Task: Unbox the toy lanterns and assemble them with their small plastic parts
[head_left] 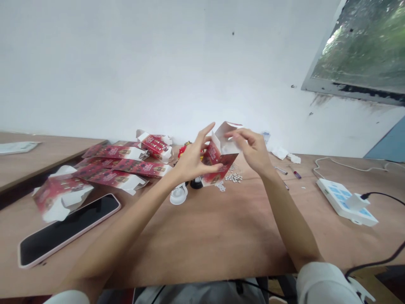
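A red printed cardboard box (226,162) with a white inside is held up over the middle of the table, its top end open and its flaps standing out. My left hand (192,158) grips it from the left, thumb across the front and fingers behind. At the upper right, my right hand (253,147) has its fingers bent at the white flaps by the opening; the fingertips are partly blurred. Below the box are small round metal-looking pieces (234,177) and a white round plastic part (179,194). Red, yellow and black items behind my left hand are mostly hidden.
Several flat red cartons (126,166) lie at the left, with folded-up boxes (158,146) behind and in front. A phone (69,228) lies near the left edge. At the right are a white power strip (344,200) with cables, small tools (296,174) and crumpled white paper (280,153).
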`<state>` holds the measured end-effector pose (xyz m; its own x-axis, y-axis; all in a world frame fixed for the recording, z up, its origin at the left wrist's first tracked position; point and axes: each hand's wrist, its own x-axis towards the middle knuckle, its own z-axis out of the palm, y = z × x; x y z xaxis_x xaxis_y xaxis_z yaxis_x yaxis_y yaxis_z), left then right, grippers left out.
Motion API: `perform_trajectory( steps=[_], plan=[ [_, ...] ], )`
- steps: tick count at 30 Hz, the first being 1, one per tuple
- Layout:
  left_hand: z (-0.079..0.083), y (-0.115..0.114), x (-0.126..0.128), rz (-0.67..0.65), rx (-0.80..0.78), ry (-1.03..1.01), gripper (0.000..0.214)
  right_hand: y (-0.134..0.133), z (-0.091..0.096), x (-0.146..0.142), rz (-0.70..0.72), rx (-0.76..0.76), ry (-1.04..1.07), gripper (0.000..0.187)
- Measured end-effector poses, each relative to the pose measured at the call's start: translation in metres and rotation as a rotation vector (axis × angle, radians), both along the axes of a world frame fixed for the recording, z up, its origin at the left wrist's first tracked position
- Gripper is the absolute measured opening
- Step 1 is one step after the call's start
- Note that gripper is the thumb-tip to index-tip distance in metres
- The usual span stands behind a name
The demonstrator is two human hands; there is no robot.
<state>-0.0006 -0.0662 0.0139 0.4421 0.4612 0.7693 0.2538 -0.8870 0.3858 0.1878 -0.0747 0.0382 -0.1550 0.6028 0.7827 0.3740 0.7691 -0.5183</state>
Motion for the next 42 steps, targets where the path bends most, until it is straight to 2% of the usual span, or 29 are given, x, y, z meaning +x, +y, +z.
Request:
perform_trajectory(
  steps=[4, 7, 11, 13, 16, 20, 22, 25, 27, 30, 35, 38, 42],
  plan=[
    [-0.005, 0.000, 0.000, -0.063, 0.039, -0.148, 0.088, 0.004, 0.000, 0.011, 0.110, 0.015, 0.230, 0.023],
    [-0.006, -0.003, 0.000, -0.086, 0.130, -0.145, 0.078, 0.001, 0.003, 0.017, 0.166, -0.025, 0.238, 0.024],
    [-0.003, -0.006, 0.002, -0.117, 0.298, -0.030, 0.054, -0.003, 0.000, 0.012, 0.259, -0.054, 0.165, 0.034],
    [-0.002, -0.006, 0.004, -0.119, 0.343, 0.004, 0.046, -0.002, -0.004, 0.005, 0.234, -0.025, 0.143, 0.043],
    [-0.002, -0.006, 0.005, -0.080, 0.340, 0.021, 0.043, 0.001, -0.008, -0.005, 0.121, 0.027, 0.126, 0.061],
    [0.000, -0.006, 0.004, -0.049, 0.312, 0.032, 0.036, -0.003, -0.007, -0.011, 0.041, 0.010, 0.121, 0.075],
    [0.001, -0.007, 0.003, -0.049, 0.263, 0.028, 0.035, -0.007, -0.006, -0.009, 0.083, -0.020, 0.120, 0.071],
    [0.001, -0.008, 0.003, -0.072, 0.163, 0.000, 0.040, -0.010, -0.007, -0.005, 0.135, -0.040, 0.113, 0.056],
    [0.001, -0.008, 0.002, -0.084, 0.122, -0.032, 0.043, -0.010, -0.009, -0.004, 0.145, -0.027, 0.090, 0.054],
    [0.003, -0.008, 0.002, -0.066, 0.124, -0.006, 0.046, -0.011, -0.010, -0.005, 0.165, 0.002, 0.068, 0.055],
    [0.006, -0.008, 0.001, -0.007, 0.146, 0.132, 0.037, -0.013, -0.007, -0.008, 0.217, -0.018, 0.039, 0.039],
    [0.005, -0.007, 0.001, -0.022, 0.137, 0.092, 0.033, -0.013, -0.005, -0.006, 0.276, -0.049, 0.011, 0.032],
    [0.001, -0.007, 0.003, -0.072, 0.056, -0.066, 0.044, -0.012, -0.004, -0.002, 0.305, -0.032, 0.024, 0.026]
  ],
)
